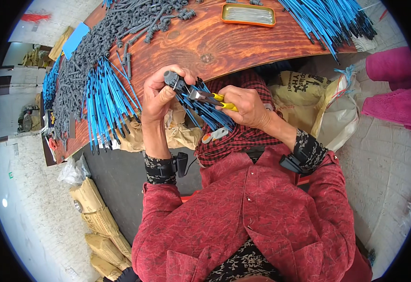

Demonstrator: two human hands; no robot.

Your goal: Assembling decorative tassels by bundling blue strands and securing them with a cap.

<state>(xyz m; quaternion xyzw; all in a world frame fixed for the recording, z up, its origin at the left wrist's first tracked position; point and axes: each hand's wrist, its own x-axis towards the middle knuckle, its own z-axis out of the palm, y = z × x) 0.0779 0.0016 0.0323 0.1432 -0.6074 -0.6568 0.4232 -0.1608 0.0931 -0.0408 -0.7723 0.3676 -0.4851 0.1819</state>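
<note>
My left hand [157,96] is closed around a dark grey plastic fitting [171,78], held up just off the table's front edge. A thin bright metal pin [175,86] shows at the fitting, by my left thumb. My right hand [246,107] grips yellow-handled pliers [225,101], their metal jaws pointing left toward the fitting. Whether the jaws touch the pin I cannot tell. Below both hands, a bundle of blue rods [210,113] with black ends lies across my lap.
A brown wooden table [186,51] carries a heap of grey plastic fittings [92,51], blue rods at left [104,98] and at right [327,21], and an orange-rimmed tray [247,15] of thin metal pins. A pale woven sack [339,120] stands right of my lap.
</note>
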